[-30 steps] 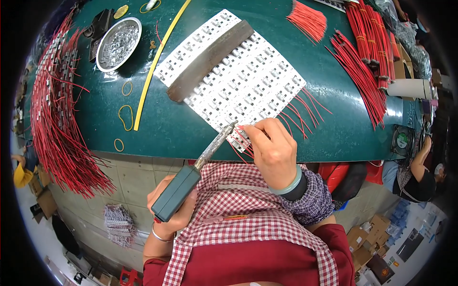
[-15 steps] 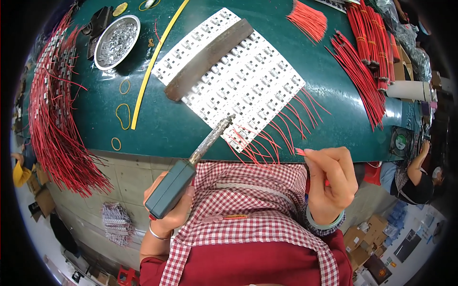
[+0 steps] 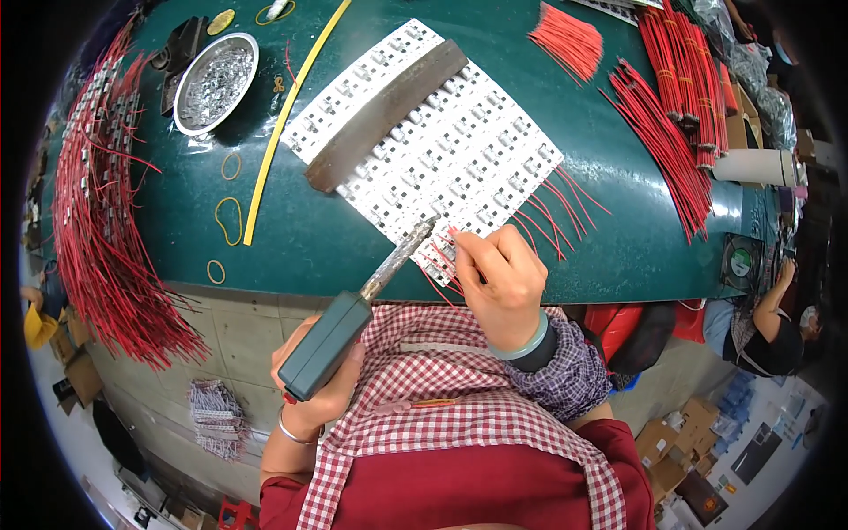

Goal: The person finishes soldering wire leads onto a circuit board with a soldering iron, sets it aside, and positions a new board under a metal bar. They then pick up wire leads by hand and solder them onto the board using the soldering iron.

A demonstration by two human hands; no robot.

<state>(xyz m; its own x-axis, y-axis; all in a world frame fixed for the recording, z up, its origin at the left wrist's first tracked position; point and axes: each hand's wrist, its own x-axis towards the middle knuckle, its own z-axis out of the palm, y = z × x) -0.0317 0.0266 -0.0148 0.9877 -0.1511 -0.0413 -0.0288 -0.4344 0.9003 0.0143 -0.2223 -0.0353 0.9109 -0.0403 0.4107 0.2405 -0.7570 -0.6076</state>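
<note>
My left hand [image 3: 340, 382] is wrapped round the dark green body of a soldering gun [image 3: 329, 346]. The gun's metal tip rests at the near corner of a white circuit board panel [image 3: 455, 150], which carries rows of small components. Just right of that tip, my right hand [image 3: 511, 287] pinches a thin red wire [image 3: 452, 232] between thumb and forefinger, its end close to the board. Several attached red wires [image 3: 558, 212] trail off the panel's right edge, and others lie partly hidden behind my right hand. Across the panel lies a brown metal bar [image 3: 389, 115].
On the green table [image 3: 344, 256], a metal bowl [image 3: 180, 110] of silvery scraps stands far left, near a yellow strip [image 3: 281, 132]. Wired boards [image 3: 97, 221] hang over the left edge. Loose red wires [image 3: 568, 42] and bundled ones [image 3: 676, 71] lie far right, beyond a small fan [image 3: 740, 259].
My right hand has moved left from beside the panel to the soldering tip, bringing the red wire with it. The left hand and soldering gun have barely shifted.
</note>
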